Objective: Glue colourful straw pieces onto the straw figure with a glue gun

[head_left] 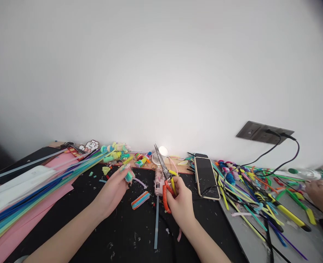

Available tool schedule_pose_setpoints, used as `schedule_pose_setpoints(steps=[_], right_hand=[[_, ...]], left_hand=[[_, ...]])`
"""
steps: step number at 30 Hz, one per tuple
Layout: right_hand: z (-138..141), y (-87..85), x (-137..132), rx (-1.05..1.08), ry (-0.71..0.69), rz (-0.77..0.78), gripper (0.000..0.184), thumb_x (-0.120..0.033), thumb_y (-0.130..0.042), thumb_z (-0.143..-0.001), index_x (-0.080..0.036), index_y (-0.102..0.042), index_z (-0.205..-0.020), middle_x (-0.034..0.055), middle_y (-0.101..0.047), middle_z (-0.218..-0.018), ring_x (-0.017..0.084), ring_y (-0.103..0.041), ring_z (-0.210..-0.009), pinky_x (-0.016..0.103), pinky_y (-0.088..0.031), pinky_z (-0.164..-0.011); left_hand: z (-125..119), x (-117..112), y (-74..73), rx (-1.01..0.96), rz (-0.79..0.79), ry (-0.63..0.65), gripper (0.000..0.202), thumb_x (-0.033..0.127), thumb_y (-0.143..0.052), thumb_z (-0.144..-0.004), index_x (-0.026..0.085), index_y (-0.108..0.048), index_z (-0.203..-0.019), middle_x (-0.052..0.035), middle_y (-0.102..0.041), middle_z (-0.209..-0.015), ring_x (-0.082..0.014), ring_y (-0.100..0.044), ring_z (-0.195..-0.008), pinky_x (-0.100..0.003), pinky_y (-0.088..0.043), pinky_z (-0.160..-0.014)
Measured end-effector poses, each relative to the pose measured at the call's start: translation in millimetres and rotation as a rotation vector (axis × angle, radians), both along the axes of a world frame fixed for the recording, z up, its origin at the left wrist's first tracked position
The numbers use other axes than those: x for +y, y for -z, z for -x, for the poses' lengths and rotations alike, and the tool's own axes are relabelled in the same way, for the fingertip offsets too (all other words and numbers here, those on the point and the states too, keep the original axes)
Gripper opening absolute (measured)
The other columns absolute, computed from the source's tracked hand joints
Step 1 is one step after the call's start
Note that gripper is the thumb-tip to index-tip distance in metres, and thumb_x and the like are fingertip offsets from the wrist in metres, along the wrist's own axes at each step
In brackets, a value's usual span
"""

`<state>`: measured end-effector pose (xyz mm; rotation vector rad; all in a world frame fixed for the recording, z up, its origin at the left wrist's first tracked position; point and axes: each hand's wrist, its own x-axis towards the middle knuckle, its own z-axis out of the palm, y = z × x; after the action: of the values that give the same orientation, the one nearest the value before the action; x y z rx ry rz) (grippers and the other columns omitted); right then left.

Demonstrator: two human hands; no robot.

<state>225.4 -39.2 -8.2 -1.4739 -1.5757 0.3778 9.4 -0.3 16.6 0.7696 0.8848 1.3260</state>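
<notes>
Poster: scissors [164,179] are in the right hand [181,204], far as we can see. Its fingers are curled tight around the red and yellow handles, and the blades look closed, pointing up and away toward the wall. They sit right over the pink glue gun [158,183] lying on the black worktop [123,233].

Reply: yep, we see the same. The left hand [114,190] is raised a bit off the worktop, thumb and fingertips pinching a little bundle of cut straw pieces [128,176], teal with some pink. That bundle is left of the glue gun, near the scissor blades but not touching them.

Poster: we also spot 1 striped straw block [141,200] lying flat between the 2 hands, plus a clear glue stick [156,226] running from the gun toward us. Tiny offcuts are scattered all over the black surface.

Reply: long straws [41,184] fan out on the left across pink paper [10,237]. A phone [205,178] lies face up just right of the right hand. Black cables run from the wall socket [263,132] down into a mess of coloured straws [260,199] on the grey part. Another person's hand [322,196] shows at the far right edge, and we can't tell what it's holding.
</notes>
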Motion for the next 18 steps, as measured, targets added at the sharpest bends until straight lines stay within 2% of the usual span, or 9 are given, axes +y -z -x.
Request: schedule_pose_setpoints(steps=[3,6,9,14,18], right_hand=[[1,0.0,0,-0.012,-0.021,-0.008,0.007,-0.028,-0.054,-0.079,-0.024,-0.054,-0.085,-0.0065,-0.049,-0.057,0.015,-0.045,-0.049,0.025,-0.031,-0.048],[1,1.0,0,-0.024,-0.056,-0.018,0.006,-0.025,-0.053,-0.079,-0.023,-0.055,-0.084,-0.0066,-0.049,-0.057,0.014,-0.045,-0.048,0.025,-0.031,-0.048],[1,3.0,0,-0.027,-0.072,-0.014,0.007,-0.024,-0.055,-0.079,-0.023,-0.055,-0.086,-0.0069,-0.049,-0.057,0.014,-0.043,-0.048,0.025,-0.032,-0.048],[0,4.0,0,-0.017,-0.064,0.030,0.007,-0.027,-0.058,-0.079,-0.024,-0.053,-0.083,-0.0052,-0.052,-0.061,0.015,-0.045,-0.054,0.025,-0.036,-0.052],[1,0.3,0,-0.039,-0.043,0.021,0.010,-0.028,-0.056,-0.078,-0.025,-0.047,-0.076,-0.0074,-0.043,-0.057,0.014,-0.037,-0.051,0.024,-0.032,-0.049]], left_hand=[[1,3,-5.1,-0.358,0.195,0.038,0.031,0.020,-0.050,-0.101,0.020,-0.058,-0.071,0.0023,-0.046,-0.068,-0.0098,-0.044,-0.054,-0.021,-0.050,-0.053],[1,4,-6.7,-0.468,0.314,0.013,0.030,0.017,-0.046,-0.103,0.019,-0.060,-0.077,0.0013,-0.049,-0.068,-0.0101,-0.053,-0.059,-0.021,-0.055,-0.057],[0,3,-4.5,-0.471,0.363,-0.003,0.027,0.016,-0.046,-0.104,0.020,-0.061,-0.082,0.0011,-0.053,-0.069,-0.0098,-0.057,-0.058,-0.020,-0.056,-0.057],[0,3,5.9,-0.420,0.326,0.003,0.020,0.015,-0.052,-0.101,0.022,-0.064,-0.087,0.0038,-0.052,-0.065,-0.0087,-0.055,-0.053,-0.020,-0.055,-0.054],[3,4,13.3,-0.243,0.268,-0.006,0.008,0.019,-0.070,-0.090,0.022,-0.065,-0.085,0.0019,-0.062,-0.075,-0.0121,-0.065,-0.067,-0.024,-0.060,-0.067]])
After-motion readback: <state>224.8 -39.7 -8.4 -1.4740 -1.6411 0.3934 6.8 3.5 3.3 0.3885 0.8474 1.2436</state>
